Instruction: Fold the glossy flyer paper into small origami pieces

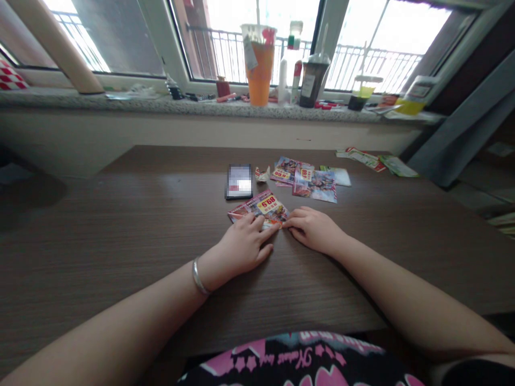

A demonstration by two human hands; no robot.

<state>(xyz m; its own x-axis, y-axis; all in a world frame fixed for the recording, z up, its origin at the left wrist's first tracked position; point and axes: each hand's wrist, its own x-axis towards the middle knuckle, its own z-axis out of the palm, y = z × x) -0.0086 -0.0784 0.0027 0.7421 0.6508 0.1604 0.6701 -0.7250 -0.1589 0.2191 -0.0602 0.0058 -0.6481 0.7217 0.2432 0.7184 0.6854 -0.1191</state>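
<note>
A view down from a person's head onto a dark wood-grain table (pixel 120 241). Both bare forearms reach forward and meet at a small, brightly printed leaflet (pixel 261 206) lying flat on the table just in front of the hands, a little left of centre. The left hand (pixel 241 246), with a silver bracelet (pixel 198 276) on its wrist, rests palm down with its fingertips on the leaflet's near edge. The right hand (pixel 311 230) lies beside it, its fingertips touching the leaflet's near right corner. Neither grip is closed around the paper; the fingers lie loosely spread and press it down. The leaflet sits at a slant and looks smaller than a full sheet, so it seems already folded at least once, though how many folds it has cannot be told. Just beyond it lies a phone (pixel 238 181), face up. To the phone's right are a crumpled scrap (pixel 262 174) and several more leaflets (pixel 309 179), overlapping and apparently unfolded, with a few others (pixel 362 158) near the far right edge. A stone windowsill (pixel 120 102) behind holds an orange cup (pixel 259 75), a dark cup (pixel 311 80) and small clutter.
</note>
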